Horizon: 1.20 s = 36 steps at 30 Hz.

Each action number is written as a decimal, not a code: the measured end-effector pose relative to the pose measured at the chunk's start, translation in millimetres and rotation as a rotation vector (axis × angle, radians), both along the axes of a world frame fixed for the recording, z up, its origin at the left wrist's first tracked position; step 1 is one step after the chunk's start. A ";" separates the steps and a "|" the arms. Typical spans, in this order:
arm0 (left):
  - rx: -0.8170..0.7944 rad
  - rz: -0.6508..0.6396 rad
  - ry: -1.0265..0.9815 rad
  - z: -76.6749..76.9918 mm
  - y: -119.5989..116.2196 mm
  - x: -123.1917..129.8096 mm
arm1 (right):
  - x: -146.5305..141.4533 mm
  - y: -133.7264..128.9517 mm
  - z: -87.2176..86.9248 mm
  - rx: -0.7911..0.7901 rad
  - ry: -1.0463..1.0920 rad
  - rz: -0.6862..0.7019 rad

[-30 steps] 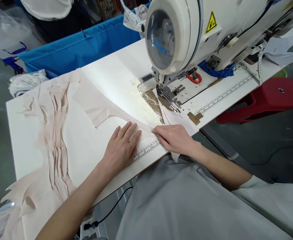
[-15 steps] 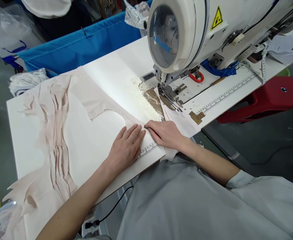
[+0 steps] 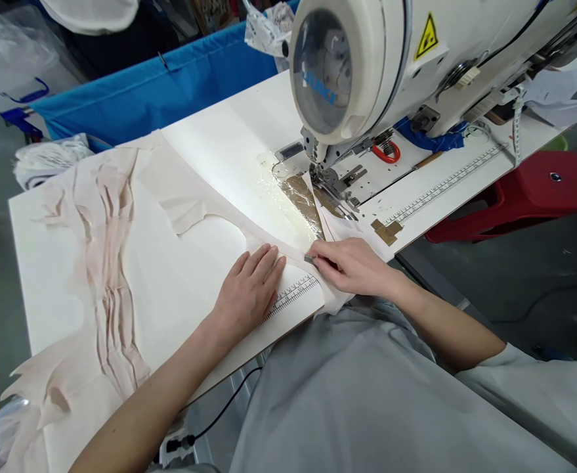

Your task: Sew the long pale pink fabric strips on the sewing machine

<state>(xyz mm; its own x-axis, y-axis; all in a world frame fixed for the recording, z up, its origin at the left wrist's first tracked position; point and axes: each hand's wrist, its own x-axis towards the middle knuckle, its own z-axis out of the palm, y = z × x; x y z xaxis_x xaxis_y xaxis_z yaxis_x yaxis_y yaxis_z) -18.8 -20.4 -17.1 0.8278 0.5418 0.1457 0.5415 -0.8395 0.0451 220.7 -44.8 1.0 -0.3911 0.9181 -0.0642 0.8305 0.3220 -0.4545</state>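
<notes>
My left hand (image 3: pixel 249 286) lies flat on a pale pink piece of fabric (image 3: pixel 219 203) near the table's front edge, fingers stretched out. To its right, my right hand (image 3: pixel 350 265) is closed in a pinch around a small flat grey metal piece (image 3: pixel 310 259), which touches the fabric's narrow end. What kind of tool the piece is, I cannot tell. Beyond my right hand, more pale fabric (image 3: pixel 340 228) lies below the needle area of a white sewing machine (image 3: pixel 362 72).
Several folded strips of pink fabric (image 3: pixel 115 263) lie on the left of the white table (image 3: pixel 184 289). Red-handled scissors (image 3: pixel 386 152) sit by the machine. A blue cloth bin (image 3: pixel 170 85) borders the table's back, and a red stool (image 3: pixel 529 190) stands at right.
My right hand has slid to the right along the fabric with the grey metal piece, away from my left hand. My left hand has stayed in place.
</notes>
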 end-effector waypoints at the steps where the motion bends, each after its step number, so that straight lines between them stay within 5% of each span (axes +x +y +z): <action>1: 0.001 -0.001 -0.004 -0.6 -0.4 0.5 | 1.7 -1.4 -2.0 0.002 0.036 -0.037; 9: 0.022 -0.014 0.023 -1.7 -3.7 3.7 | -14.5 -5.3 -19.4 0.089 0.092 -0.083; 26: 0.010 0.017 0.032 -0.6 -5.7 5.8 | 2.3 -6.8 7.3 -0.015 -0.109 0.069; 36: -0.013 -0.031 0.030 8.1 8.9 3.4 | -24.9 6.7 -5.0 0.026 -0.134 -0.073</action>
<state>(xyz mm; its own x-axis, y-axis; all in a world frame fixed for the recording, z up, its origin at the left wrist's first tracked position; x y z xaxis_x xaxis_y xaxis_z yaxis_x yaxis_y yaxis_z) -15.4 -11.5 -9.0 0.8481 0.5175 0.1137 0.5164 -0.8553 0.0408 195.7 -38.1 -3.9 -0.3132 0.9457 -0.0870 0.9047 0.2692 -0.3303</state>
